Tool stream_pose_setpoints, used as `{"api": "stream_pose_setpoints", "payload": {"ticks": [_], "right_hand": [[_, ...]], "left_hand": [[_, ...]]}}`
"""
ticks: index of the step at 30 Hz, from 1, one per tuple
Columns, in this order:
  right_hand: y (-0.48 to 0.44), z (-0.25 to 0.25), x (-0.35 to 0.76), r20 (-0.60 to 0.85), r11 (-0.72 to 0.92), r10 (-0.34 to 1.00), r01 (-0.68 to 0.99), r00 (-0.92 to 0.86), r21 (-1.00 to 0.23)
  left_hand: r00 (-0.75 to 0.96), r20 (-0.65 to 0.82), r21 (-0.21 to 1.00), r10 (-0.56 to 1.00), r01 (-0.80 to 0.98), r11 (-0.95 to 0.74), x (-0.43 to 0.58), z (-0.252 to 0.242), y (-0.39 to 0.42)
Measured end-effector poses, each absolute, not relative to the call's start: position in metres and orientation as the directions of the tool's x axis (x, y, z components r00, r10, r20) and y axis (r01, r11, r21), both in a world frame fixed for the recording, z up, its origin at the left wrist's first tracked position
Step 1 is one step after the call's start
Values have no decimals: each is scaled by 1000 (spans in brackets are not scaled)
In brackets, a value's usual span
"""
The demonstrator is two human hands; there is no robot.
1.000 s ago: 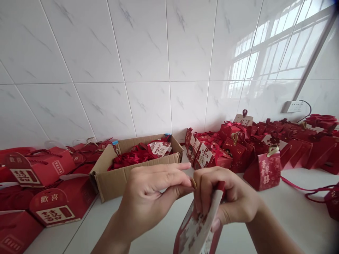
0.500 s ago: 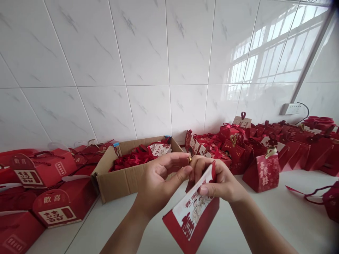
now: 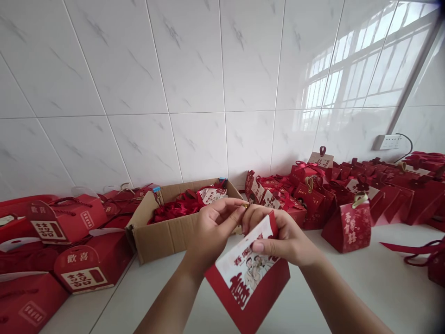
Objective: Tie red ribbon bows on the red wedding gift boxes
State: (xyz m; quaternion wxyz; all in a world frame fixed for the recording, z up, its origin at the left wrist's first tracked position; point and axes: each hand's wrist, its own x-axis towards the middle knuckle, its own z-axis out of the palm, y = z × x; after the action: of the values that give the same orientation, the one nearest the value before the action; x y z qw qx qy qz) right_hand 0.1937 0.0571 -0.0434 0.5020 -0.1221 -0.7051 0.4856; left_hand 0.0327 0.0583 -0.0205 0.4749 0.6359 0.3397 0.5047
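Observation:
My right hand [image 3: 287,236] grips a folded red gift box [image 3: 253,278] by its upper edge, thumb across the white printed front. The front has a couple drawn on it and a large red character, and the box hangs tilted. Right at the box's top edge, my left hand [image 3: 217,229] pinches a small shiny gold piece [image 3: 245,206] between thumb and fingers, touching the fingers of my right hand. Most of the gold piece is covered, so its exact kind cannot be made out.
Behind my left hand stands an open cardboard box [image 3: 163,243] with red ribbons and tags [image 3: 181,206] inside. Red handled boxes [image 3: 86,264] are stacked at left. Several triangular red boxes [image 3: 349,225] line the right side, below a wall socket [image 3: 388,142].
My left thumb and fingers have closed more tightly over the gold piece. The gift box has turned so its printed front faces me more.

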Motion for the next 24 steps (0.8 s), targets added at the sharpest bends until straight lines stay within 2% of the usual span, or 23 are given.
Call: {"api": "stream_pose_setpoints", "payload": {"ticks": [4, 7, 9, 14, 19, 24], "right_hand": [[57, -47, 189, 484, 352, 751, -348, -449, -869], [59, -50, 186, 371, 224, 831, -361, -415, -905], [65, -55, 181, 310, 182, 893, -369, -327, -911], [94, -92, 164, 326, 292, 944, -333, -50, -897], [115, -139, 152, 332, 310, 943, -306, -20, -900], [115, -153, 149, 337, 312, 940, -271, -48, -910]], "left_hand": [[193, 355, 931, 915, 10, -364, 31, -22, 67], [95, 351, 936, 931, -59, -347, 16, -17, 76], [25, 362, 924, 932, -146, -354, 2, -12, 80], [-104, 427, 865, 898, -244, -439, -24, 5, 77], [-55, 450, 866, 891, -217, -451, -27, 12, 65], [-68, 446, 866, 892, -220, -450, -26, 13, 63]]}}
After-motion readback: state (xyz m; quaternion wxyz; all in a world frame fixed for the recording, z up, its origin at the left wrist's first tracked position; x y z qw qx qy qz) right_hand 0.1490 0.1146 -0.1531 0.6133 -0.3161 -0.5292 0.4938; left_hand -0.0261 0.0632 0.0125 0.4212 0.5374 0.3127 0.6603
